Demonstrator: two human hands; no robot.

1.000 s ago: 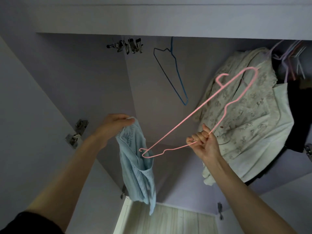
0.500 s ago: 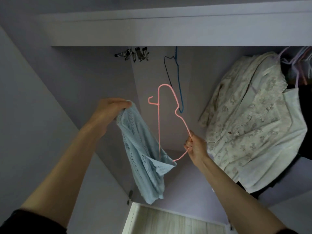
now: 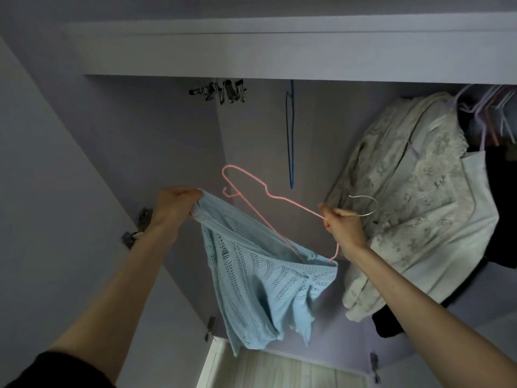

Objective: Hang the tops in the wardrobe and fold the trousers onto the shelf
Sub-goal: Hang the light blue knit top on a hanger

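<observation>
A: While threading hanger (image 3: 275, 197) into top (image 3: 260, 278), why held so?

B: Left hand (image 3: 174, 205), fingers curled round top's upper edge, keeps opening wide. Right hand (image 3: 342, 228), fingers pinching hanger neck, steers lower arm inside knit.

A: Position, axis?

B: Mid-air, near wardrobe (image 3: 279, 54) opening, left of hung clothes (image 3: 419, 191). Hanger long axis slanting upper left to lower right; hook pointing right. Top dangling downward.

The view is dim and flat, with soft shadows deepening inside the wardrobe (image 3: 167, 130) (darkest at the upper right). Wide-angle distortion bends the edges; fine detail looks slightly soft.
</observation>
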